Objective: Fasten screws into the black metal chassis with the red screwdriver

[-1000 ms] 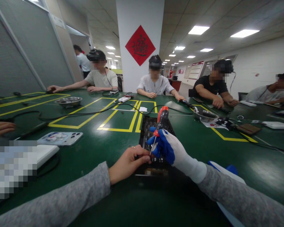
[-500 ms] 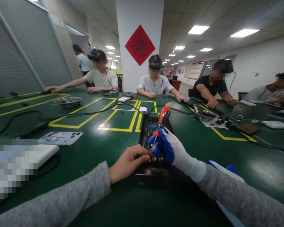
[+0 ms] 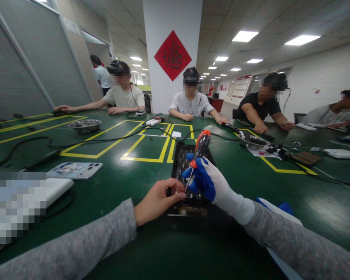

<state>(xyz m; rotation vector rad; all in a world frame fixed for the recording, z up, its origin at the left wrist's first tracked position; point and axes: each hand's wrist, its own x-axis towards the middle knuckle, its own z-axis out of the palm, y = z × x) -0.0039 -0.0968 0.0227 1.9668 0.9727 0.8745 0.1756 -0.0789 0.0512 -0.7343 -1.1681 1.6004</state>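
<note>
My right hand (image 3: 211, 179), in a white glove with blue-coated fingers, is closed around a screwdriver (image 3: 203, 143) with a red and dark grey handle. The handle points up and leans away, while the thin metal shaft slants down to my left hand's fingertips. Bare and pinched, my left hand (image 3: 160, 198) has thumb and fingers together at the screwdriver's tip; whatever lies between them is too small to make out. Under both hands lies a long black casing (image 3: 178, 153) with parts inside, flat on the green table. The hands hide much of its middle.
Left of me lie a phone (image 3: 76, 170) and a white device (image 3: 58, 189) with a cable. A blue and white glove (image 3: 277, 210) rests beside my right forearm. Metal bowls (image 3: 85, 125) and black cables stand farther off. Several people sit across the table (image 3: 140, 249).
The screwdriver's handle has turned about its length: its broad red stripe faced me before, and the dark grey side shows now. Both hands stay nearly in place.
</note>
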